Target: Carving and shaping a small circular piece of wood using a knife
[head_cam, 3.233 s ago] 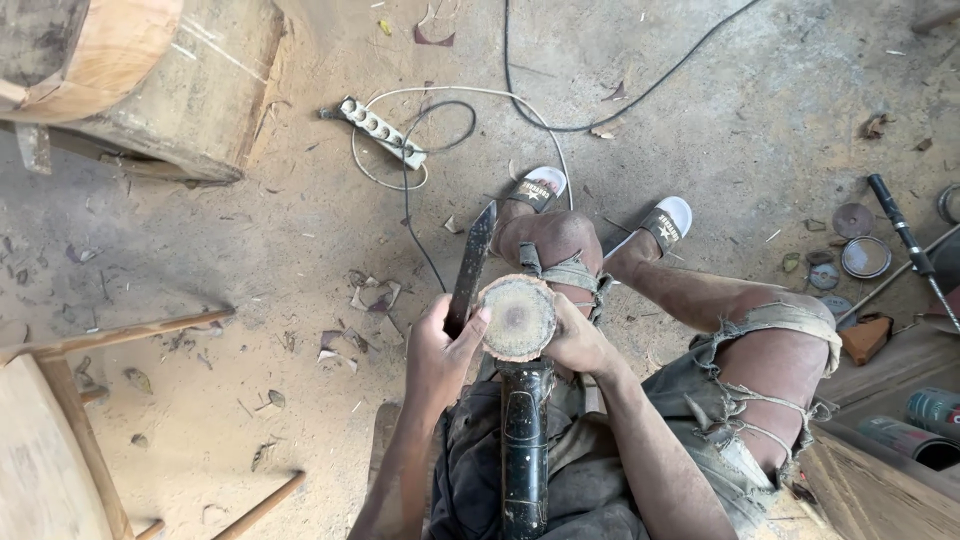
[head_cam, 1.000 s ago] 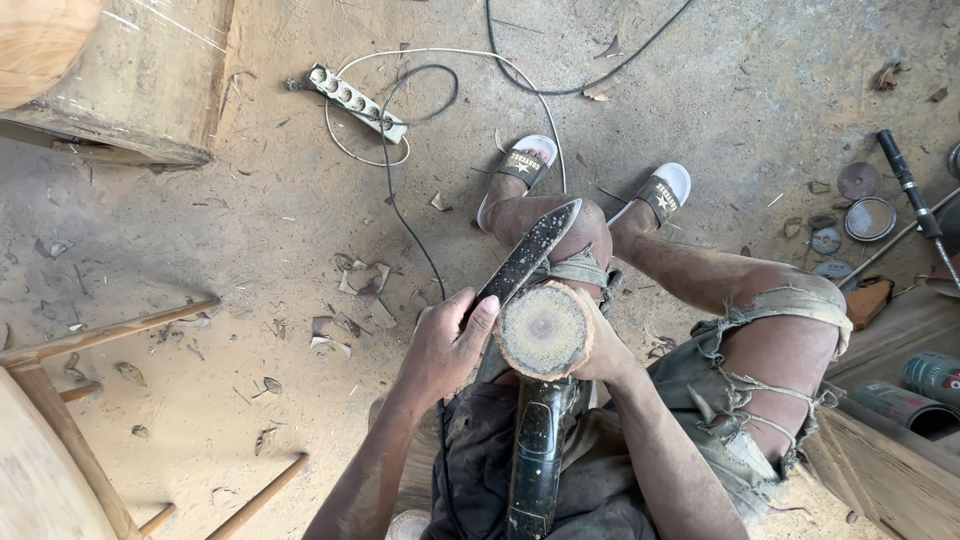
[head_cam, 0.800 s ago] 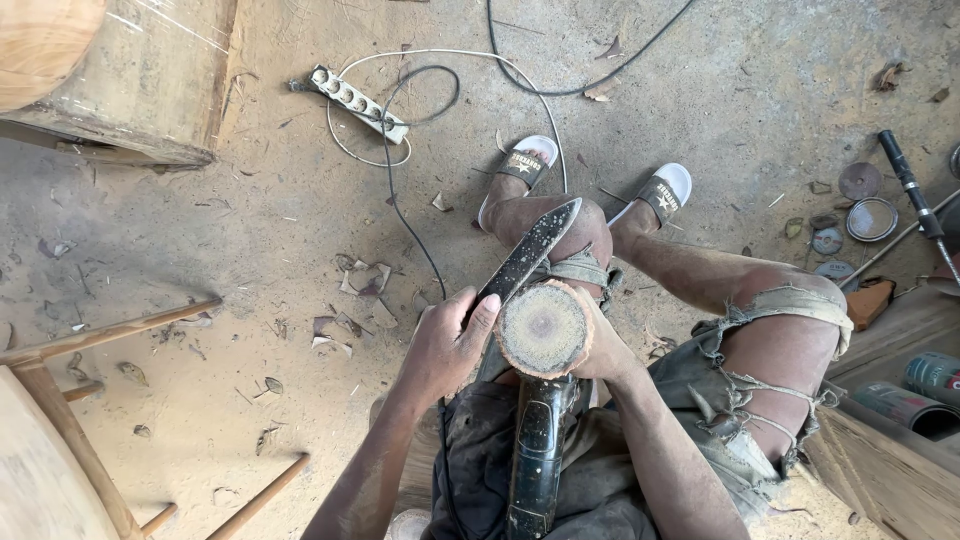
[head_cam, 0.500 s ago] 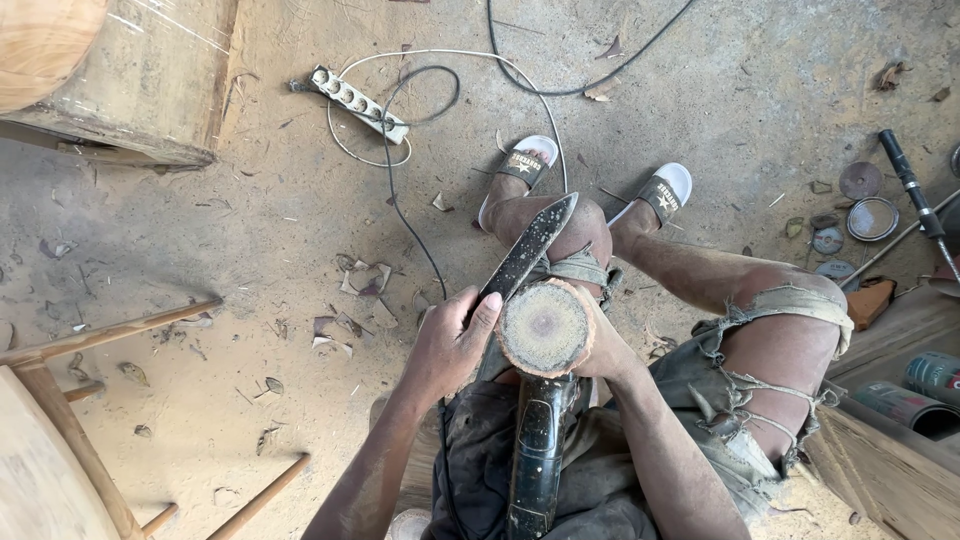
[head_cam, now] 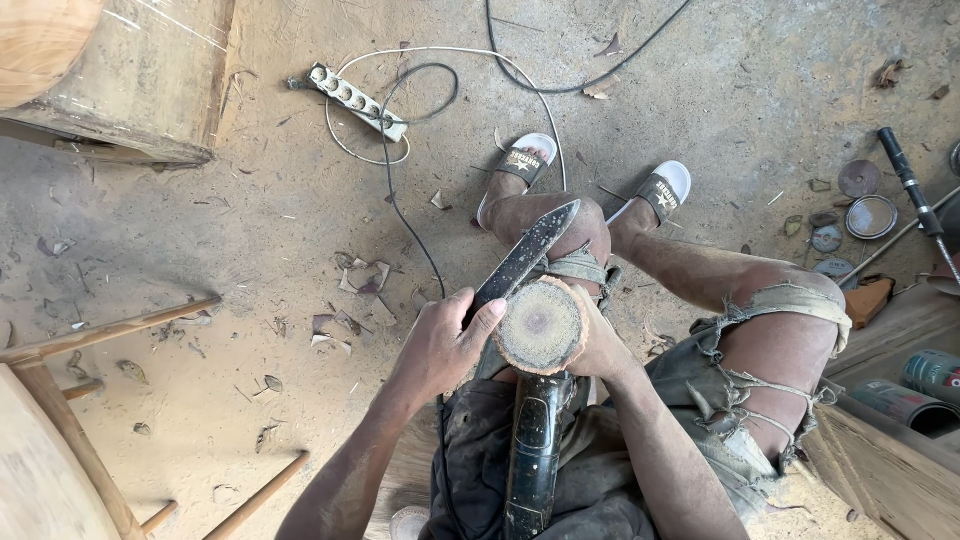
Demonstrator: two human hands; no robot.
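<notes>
Dusty workshop floor (head_cam: 200, 240), chips scattered about. Nearest, a dark log section (head_cam: 535, 400) stands upright between the seated person's thighs, cut face up. The right hand (head_cam: 605, 345) wraps its far side; the left hand (head_cam: 440, 345) is closed around a long blade (head_cam: 530, 255) laid against the rim. Beyond the sandalled feet lies a white power strip (head_cam: 358, 102) with its cables.

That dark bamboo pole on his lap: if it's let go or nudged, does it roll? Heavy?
Bamboo pole is round and glossy: probably rolls and slips once the right hand releases. The cut end looks solid and fibrous, so likely stiff, fairly heavy.
</notes>
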